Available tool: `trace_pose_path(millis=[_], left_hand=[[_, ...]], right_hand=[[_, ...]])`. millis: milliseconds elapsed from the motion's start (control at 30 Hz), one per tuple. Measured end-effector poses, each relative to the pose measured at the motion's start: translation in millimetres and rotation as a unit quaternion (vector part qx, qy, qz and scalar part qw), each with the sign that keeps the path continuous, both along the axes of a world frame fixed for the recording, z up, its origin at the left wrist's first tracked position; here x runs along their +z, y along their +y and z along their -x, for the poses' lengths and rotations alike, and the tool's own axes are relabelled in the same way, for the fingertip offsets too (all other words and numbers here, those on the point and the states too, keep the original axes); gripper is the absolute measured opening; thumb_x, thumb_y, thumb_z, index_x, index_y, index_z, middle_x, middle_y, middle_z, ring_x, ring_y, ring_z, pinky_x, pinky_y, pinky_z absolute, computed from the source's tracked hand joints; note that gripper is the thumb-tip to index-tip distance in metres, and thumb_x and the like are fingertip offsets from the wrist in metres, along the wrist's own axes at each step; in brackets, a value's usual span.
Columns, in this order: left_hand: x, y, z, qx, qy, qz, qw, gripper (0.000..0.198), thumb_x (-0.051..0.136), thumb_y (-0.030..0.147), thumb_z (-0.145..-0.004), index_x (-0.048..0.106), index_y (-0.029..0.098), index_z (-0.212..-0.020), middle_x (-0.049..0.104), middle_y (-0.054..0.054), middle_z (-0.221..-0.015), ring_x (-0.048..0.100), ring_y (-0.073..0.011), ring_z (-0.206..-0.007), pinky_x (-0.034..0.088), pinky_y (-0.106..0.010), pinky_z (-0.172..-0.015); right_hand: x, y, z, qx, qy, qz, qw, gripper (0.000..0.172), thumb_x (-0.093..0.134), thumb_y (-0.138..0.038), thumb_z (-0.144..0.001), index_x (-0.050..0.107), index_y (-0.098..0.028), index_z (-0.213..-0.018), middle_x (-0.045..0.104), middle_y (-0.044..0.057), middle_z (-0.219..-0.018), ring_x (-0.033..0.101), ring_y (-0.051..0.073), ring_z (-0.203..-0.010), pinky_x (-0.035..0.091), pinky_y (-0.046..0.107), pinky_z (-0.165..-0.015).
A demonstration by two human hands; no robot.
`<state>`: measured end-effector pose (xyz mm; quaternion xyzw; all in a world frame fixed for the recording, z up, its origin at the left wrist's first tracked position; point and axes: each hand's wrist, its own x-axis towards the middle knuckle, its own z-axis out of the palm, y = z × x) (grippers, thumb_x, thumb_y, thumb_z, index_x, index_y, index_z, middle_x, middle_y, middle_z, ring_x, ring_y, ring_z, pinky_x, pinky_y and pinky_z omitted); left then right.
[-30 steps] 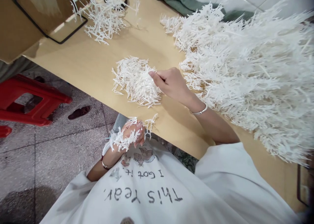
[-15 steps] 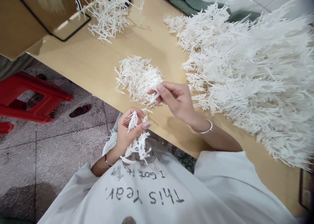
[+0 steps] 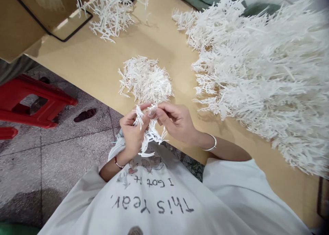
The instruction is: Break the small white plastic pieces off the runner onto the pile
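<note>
Left hand [image 3: 133,133] and right hand [image 3: 177,122] meet at the desk [image 3: 102,65] edge, both half closed, fingertips pinching one small bunch of white sprigs [image 3: 152,133] between them. The bunch is at about 12 o'clock from the chest, just above the printed T-shirt [image 3: 154,197]. A loose sprig pile [image 3: 145,79] lies just past the hands at 12 o'clock, a much bigger white sprig mass [image 3: 259,77] at 2 to 3 o'clock. The sprigs look light, thin, springy, probably plastic, and prone to snagging each other; best pinched at the thicker stem, not the fine tips. Red stool [image 3: 33,101] on the floor at 9 o'clock.
</note>
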<state>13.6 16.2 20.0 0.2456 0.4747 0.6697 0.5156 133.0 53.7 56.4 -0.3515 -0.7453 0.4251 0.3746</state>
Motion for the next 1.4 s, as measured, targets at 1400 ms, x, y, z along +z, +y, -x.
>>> trace_pose_path(millis=[1400], left_hand=[[-11.1, -25.6, 34.8, -0.217, -0.047, 0.002, 0.975, 0.039, 0.059, 0.053, -0.078, 0.064, 0.016, -0.066, 0.052, 0.002, -0.045, 0.04, -0.0074, -0.035, 0.035, -0.023, -0.039]], right_hand=[[-19.0, 96.3, -23.2, -0.113, -0.309, -0.295, 0.897, 0.041, 0.036, -0.053, -0.092, 0.065, -0.025, -0.1, 0.059, 0.008, -0.101, 0.053, 0.026, -0.101, 0.043, 0.048, -0.092]])
